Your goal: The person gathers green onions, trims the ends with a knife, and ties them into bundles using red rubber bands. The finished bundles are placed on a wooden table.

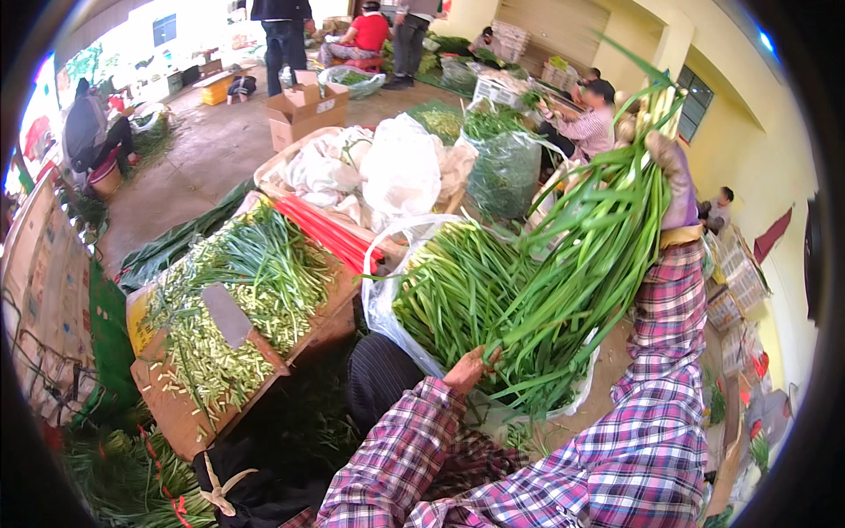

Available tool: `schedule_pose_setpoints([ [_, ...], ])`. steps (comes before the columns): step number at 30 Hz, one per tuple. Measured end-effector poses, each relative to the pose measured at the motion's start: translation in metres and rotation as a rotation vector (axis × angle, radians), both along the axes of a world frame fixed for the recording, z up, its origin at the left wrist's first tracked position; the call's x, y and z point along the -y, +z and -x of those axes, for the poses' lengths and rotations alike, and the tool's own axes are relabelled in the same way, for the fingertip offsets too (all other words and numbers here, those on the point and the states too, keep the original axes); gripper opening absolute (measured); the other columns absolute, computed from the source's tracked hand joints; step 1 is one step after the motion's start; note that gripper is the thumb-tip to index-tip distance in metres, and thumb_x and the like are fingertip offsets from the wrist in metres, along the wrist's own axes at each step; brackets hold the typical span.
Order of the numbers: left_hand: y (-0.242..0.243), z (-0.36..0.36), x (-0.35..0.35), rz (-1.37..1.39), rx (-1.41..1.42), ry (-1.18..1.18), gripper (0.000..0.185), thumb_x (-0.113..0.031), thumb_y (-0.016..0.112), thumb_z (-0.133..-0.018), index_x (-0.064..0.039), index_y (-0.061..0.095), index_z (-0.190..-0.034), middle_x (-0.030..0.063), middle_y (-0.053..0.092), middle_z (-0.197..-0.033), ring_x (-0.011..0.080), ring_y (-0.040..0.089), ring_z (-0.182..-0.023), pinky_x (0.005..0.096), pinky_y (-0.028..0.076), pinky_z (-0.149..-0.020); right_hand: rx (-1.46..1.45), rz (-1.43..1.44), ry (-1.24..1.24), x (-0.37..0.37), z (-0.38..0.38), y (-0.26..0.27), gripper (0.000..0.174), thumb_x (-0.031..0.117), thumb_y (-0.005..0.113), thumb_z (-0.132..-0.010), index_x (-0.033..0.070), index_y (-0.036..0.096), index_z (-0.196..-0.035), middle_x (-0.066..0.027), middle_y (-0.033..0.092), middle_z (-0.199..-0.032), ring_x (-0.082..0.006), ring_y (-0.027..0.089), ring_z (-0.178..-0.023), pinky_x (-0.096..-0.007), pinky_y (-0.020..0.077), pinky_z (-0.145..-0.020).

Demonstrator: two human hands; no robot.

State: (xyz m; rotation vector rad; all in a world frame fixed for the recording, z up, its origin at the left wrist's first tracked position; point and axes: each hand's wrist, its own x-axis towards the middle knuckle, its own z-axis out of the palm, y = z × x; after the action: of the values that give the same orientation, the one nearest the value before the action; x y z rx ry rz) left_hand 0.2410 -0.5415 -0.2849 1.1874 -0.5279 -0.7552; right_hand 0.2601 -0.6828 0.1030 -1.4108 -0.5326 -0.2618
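Observation:
Up on the right, my gloved right hand (670,175) grips a bunch of long, flat-leaved greens (594,224), probably garlic chives, near its pale stem ends. The leaves hang down leftward. Bare fingers of my left hand (467,368) pinch some leaf tips at the lower end. Beneath the bunch, more greens (462,277) fill a container lined with clear plastic (377,317). To the left, a cleaver (228,317) with a wooden handle rests on chopped pale stem pieces (224,369) and loose greens (270,244), which cover a wooden board (168,422).
Red strips (323,224) lie beside a crate of white plastic bags (399,165). Beyond are a bag of greens (505,165) and a cardboard box (307,112). Tied greens (138,475) lie at lower left. Several people sit or stand farther off.

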Motion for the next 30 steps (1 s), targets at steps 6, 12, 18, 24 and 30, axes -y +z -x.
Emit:
schedule_pose_setpoints([
  [6,-0.003,0.003,-0.031,0.555,-0.412,0.459,0.028,-0.017,0.058,-0.088,0.0,0.054,-0.11,0.0037,0.06,-0.088,0.0123,0.055,-0.074,0.0247,0.046,-0.063,0.153,-0.147,0.138,-0.03,-0.028,0.029,0.035,0.023,0.053,-0.09,0.007,0.049,-0.121,-0.0072,0.061,-0.101,-0.0294,0.065,-0.082,-0.0449,0.0572,-0.07],
  [12,0.01,0.02,-0.116,0.468,-0.17,0.975,0.019,-0.013,0.063,-0.084,0.0,0.058,-0.098,0.0062,0.061,-0.084,0.0138,0.057,-0.065,0.0242,0.047,-0.056,0.288,-0.132,0.102,-0.093,-0.048,0.036,0.026,0.027,0.06,-0.086,0.004,0.061,-0.099,-0.0093,0.064,-0.083,-0.0181,0.065,-0.073,-0.0301,0.0569,-0.064],
  [18,0.059,0.087,-0.157,-0.066,-0.341,0.399,0.025,-0.01,0.057,-0.085,0.003,0.055,-0.107,0.008,0.064,-0.081,0.0129,0.057,-0.068,0.0251,0.047,-0.064,0.262,-0.159,0.136,-0.192,-0.078,0.0,0.028,0.028,0.062,-0.085,0.005,0.061,-0.1,-0.0065,0.064,-0.088,-0.0155,0.064,-0.078,-0.0304,0.054,-0.068],
  [24,0.137,0.094,-0.218,0.346,-0.075,0.284,0.039,-0.01,0.051,-0.089,0.004,0.046,-0.125,0.0107,0.059,-0.11,0.0154,0.057,-0.095,0.0281,0.045,-0.083,0.457,-0.239,0.12,-0.319,-0.063,-0.033,0.036,0.024,0.069,-0.079,0.004,0.056,-0.105,-0.0052,0.062,-0.09,-0.0135,0.062,-0.077,-0.0269,0.0537,-0.068],
  [30,0.204,0.079,-0.315,1.044,0.094,0.33,0.103,-0.076,0.049,-0.068,0.0,0.032,-0.135,0.015,0.053,-0.12,0.0285,0.052,-0.111,0.0417,0.04,-0.097,0.651,-0.339,0.393,-0.415,-0.001,-0.056,0.044,0.019,0.071,-0.075,0.007,0.051,-0.112,-0.0066,0.06,-0.089,-0.0165,0.062,-0.073,-0.03,0.0548,-0.066],
])
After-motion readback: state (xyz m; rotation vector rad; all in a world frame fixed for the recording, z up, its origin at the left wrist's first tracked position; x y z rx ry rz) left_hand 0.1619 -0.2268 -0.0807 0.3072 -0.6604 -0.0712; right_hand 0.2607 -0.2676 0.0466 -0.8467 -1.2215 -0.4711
